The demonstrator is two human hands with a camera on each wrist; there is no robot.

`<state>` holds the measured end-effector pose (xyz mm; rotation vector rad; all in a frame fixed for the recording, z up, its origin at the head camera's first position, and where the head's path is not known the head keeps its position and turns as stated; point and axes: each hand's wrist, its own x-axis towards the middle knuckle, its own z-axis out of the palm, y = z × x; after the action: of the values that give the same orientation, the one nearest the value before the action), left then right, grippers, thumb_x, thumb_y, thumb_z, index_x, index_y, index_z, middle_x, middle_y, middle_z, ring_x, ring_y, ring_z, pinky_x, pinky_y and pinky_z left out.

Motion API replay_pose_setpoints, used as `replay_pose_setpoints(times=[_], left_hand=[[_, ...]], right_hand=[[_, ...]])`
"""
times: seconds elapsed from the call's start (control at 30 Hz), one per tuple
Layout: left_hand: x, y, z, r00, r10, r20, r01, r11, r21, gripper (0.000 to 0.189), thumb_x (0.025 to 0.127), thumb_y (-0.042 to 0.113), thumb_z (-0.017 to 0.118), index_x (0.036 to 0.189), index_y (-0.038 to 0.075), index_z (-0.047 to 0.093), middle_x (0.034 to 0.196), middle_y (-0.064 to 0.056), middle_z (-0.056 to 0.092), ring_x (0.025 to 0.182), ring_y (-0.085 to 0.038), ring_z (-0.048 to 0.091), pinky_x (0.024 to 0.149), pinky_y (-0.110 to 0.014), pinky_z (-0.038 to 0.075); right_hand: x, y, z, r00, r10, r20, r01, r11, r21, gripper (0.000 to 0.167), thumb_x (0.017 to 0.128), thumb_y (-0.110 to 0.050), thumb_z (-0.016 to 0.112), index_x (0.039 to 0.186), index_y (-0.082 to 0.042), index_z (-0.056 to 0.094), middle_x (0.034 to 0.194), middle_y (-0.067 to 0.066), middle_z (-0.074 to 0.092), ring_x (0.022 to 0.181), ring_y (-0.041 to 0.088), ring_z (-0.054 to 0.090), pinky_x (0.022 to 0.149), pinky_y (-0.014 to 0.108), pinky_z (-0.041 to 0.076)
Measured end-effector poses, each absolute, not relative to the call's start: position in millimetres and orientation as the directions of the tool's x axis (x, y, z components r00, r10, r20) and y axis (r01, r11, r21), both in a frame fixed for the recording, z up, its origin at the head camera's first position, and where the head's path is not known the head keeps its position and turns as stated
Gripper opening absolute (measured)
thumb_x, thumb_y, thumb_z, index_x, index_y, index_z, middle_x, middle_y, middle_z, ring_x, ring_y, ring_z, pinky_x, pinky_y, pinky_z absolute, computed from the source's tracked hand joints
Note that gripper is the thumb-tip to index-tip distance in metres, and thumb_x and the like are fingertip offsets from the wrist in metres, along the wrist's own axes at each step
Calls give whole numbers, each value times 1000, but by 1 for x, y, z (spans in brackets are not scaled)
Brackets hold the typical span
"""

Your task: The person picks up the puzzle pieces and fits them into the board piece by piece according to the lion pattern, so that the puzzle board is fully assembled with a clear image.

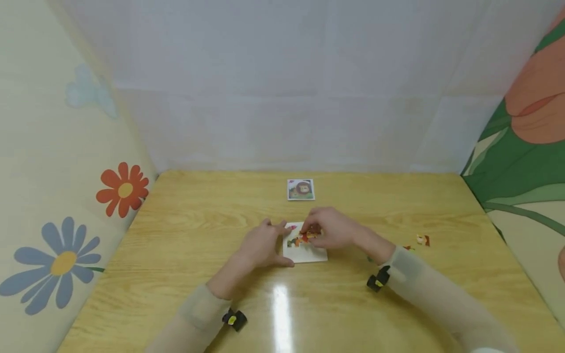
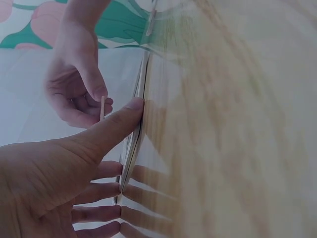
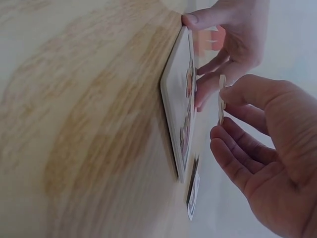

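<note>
One thin little piece (image 3: 221, 105) is clamped in our right grip (image 1: 331, 228), held just above the white board (image 1: 306, 255), which is lying on the bench (image 1: 212, 201). We've got our left grip (image 1: 261, 243) apart, fingers pretty straight, thumb on the board's edge. There's also a lion card (image 1: 301, 189) beyond the board, plus some loose bits (image 1: 423, 240) off right.

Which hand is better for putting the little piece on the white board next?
Probably the right hand: it pinches the little piece just off the white board, while the left hand rests against the board's edge.
</note>
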<state>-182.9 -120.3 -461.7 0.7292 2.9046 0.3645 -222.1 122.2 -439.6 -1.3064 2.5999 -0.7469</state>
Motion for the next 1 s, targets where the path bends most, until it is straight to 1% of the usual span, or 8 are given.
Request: replay_pose_setpoints(times=[0.13, 0.23, 0.33, 0.5, 0.6, 0.73, 0.87, 1.0], left_hand=[[-184, -121, -461, -876, 479, -60, 449, 855, 261, 91, 69, 62, 94, 144, 17, 68, 158, -13, 58, 123, -39, 61, 90, -52, 63], [-185, -121, -461, -874, 483, -55, 454, 851, 266, 92, 69, 62, 94, 144, 17, 68, 158, -13, 57, 124, -41, 61, 91, -53, 63], [-185, -121, -460, -874, 482, -59, 451, 851, 269, 91, 69, 62, 94, 144, 17, 68, 159, -13, 57, 126, -41, 61, 91, -54, 63], [-185, -122, -460, -876, 479, -65, 447, 854, 265, 91, 69, 62, 94, 144, 17, 68, 158, -12, 57, 125, -41, 60, 92, -54, 63], [-185, -122, -460, -875, 480, -63, 449, 854, 262, 90, 69, 63, 94, 143, 17, 69, 157, -13, 58, 123, -40, 61, 90, -53, 63], [-185, -122, -461, -875, 480, -64, 449, 854, 261, 90, 70, 62, 94, 143, 18, 69, 157, -13, 58, 123, -40, 61, 89, -53, 63], [-184, -122, -461, -876, 477, -72, 447, 858, 255, 90, 71, 63, 93, 144, 18, 68, 158, -12, 58, 125, -40, 60, 89, -54, 63], [-183, -121, -461, -876, 477, -75, 446, 859, 253, 90, 71, 63, 93, 144, 18, 68, 158, -12, 58, 126, -40, 60, 89, -53, 64]], right_hand=[[-222, 118, -442, -610, -787, 86, -722, 508, -470, 23, 85, -9, 77, 108, -8, 81, 95, 4, 70, 84, 13, 60, 73, 19, 51], [-223, 117, -445, -623, -780, 65, -712, 530, -460, 23, 86, -9, 77, 108, -8, 81, 99, 4, 71, 86, 12, 61, 76, 19, 53], [-222, 116, -446, -636, -771, 40, -698, 552, -457, 23, 87, -10, 77, 110, -8, 81, 102, 4, 72, 89, 13, 63, 80, 22, 55], [-219, 114, -446, -656, -755, 5, -670, 579, -464, 23, 88, -9, 76, 111, -8, 80, 102, 5, 72, 91, 13, 64, 83, 25, 58], [-218, 114, -448, -661, -750, 13, -670, 583, -460, 23, 87, -8, 76, 110, -8, 81, 101, 4, 72, 91, 14, 65, 84, 25, 59], [-217, 113, -452, -657, -753, 39, -681, 570, -460, 22, 86, -7, 77, 107, -9, 81, 99, 3, 72, 89, 13, 64, 80, 23, 57], [-217, 112, -458, -651, -757, 54, -688, 559, -462, 20, 86, -7, 78, 106, -9, 82, 98, 3, 72, 87, 12, 63, 77, 20, 55], [-216, 112, -460, -644, -762, 71, -704, 553, -446, 19, 87, -7, 79, 105, -8, 82, 97, 4, 71, 87, 13, 64, 77, 20, 55]])
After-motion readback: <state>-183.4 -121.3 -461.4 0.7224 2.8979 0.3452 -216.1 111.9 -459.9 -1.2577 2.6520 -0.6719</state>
